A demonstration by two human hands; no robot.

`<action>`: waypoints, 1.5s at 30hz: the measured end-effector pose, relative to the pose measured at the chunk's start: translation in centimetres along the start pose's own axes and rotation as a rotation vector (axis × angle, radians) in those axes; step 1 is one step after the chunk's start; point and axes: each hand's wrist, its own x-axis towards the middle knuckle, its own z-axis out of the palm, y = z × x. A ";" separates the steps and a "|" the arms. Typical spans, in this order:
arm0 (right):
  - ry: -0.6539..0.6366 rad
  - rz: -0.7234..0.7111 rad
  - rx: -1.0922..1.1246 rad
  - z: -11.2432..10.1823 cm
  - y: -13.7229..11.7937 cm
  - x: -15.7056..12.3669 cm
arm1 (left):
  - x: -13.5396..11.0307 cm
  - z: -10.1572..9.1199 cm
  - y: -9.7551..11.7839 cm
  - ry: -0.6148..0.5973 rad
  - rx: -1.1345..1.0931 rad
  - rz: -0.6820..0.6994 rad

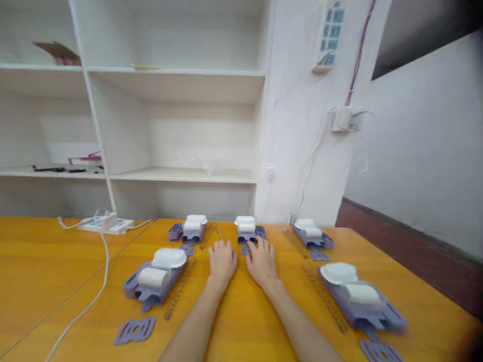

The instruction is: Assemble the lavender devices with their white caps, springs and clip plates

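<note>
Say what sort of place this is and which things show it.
Probably an assembly workroom: five matching grey plastic gadgets laid out with springs on a yellow table, before white shelves and a power strip.

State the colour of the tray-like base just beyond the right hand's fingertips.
Greyish purple base, carrying white pieces; the head view shows it best.

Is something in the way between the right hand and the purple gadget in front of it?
Nothing visible. The right hand lies flat on the table, with its fingertips right at the front edge of the gadget. Whether they touch is unclear.
</note>
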 end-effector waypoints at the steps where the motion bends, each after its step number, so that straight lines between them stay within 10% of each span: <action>1: -0.003 0.016 0.003 0.0 -0.2 0.1 | 0.1 0.0 -0.2 -0.008 -0.003 -0.005; 24: -0.118 0.166 -0.092 0.9 -4.0 6.4 | -0.3 0.0 -1.9 -0.012 -0.038 0.042; 31: -0.030 0.123 0.044 -1.3 -4.7 2.6 | -0.1 0.0 -2.0 0.051 -0.065 0.017; 45: -0.257 0.058 0.119 -7.5 -6.4 -8.0 | -0.2 0.1 -1.9 -0.003 -0.095 -0.038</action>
